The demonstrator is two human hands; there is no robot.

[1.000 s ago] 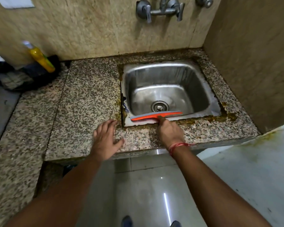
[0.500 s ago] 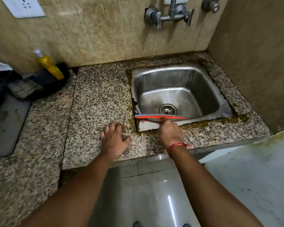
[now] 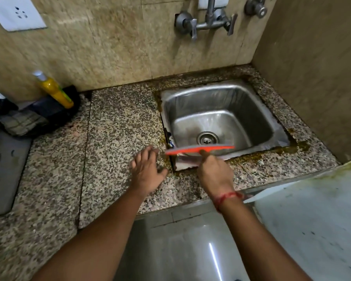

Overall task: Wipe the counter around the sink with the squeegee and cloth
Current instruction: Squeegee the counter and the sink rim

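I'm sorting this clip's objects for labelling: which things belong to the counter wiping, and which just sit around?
Part of the job:
- squeegee, gripped by the right hand
- left hand, resting on the counter
- sink
- checked cloth

Lying about:
- yellow bottle
- wall tap
- wall socket

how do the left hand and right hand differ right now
The left hand lies open with fingers spread on the granite counter, holding nothing; the right hand grips the orange squeegee. The left hand is beside the sink's corner; the right hand is at its front rim. Only the right wrist has a red thread. Both reach forward over the counter.
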